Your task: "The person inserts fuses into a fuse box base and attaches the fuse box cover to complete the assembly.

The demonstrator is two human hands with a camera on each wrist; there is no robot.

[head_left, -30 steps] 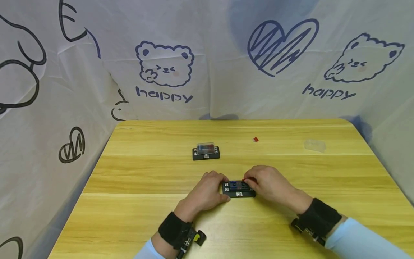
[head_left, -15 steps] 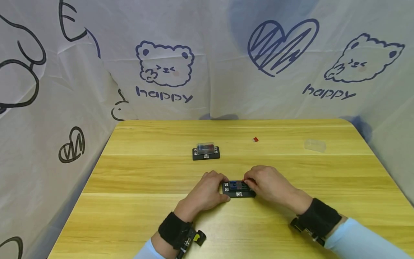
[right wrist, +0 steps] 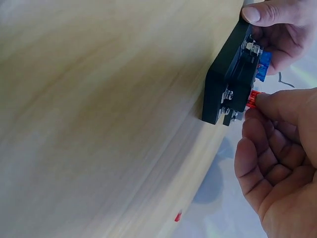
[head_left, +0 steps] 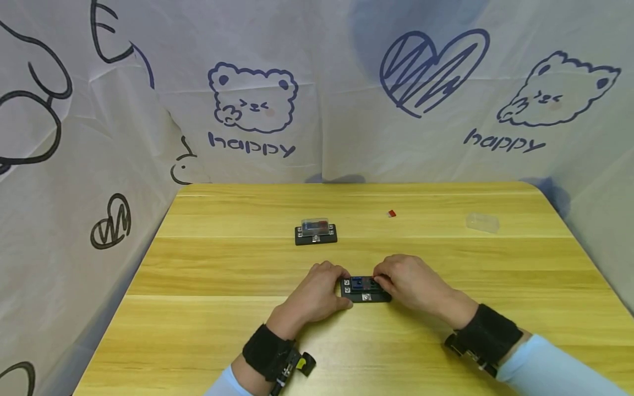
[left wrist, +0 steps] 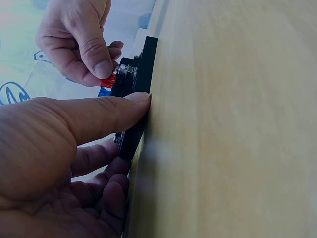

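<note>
A black fuse block (head_left: pixel 366 297) with metal screw terminals lies on the table between both hands. My left hand (head_left: pixel 317 291) grips its left end, thumb on the near edge and fingers on the far side. At the block's right part, my right hand (head_left: pixel 413 281) pinches a red blade fuse (right wrist: pixel 253 98) between thumb and index finger. That fuse stands against the top of the block; how deep it sits is hidden. A blue blade fuse (right wrist: pixel 264 64) stands in the block nearer the left hand.
Farther back stands a second fuse block (head_left: pixel 316 237) under a clear cover. A loose red fuse (head_left: pixel 392 213) lies behind the right hand. A clear plastic cover (head_left: pixel 482 222) rests at the back right of the wooden table (head_left: pixel 208 330).
My right hand has sunk very slightly toward the block, and less of the red fuse shows in the head view. The left hand and the block stay in place.
</note>
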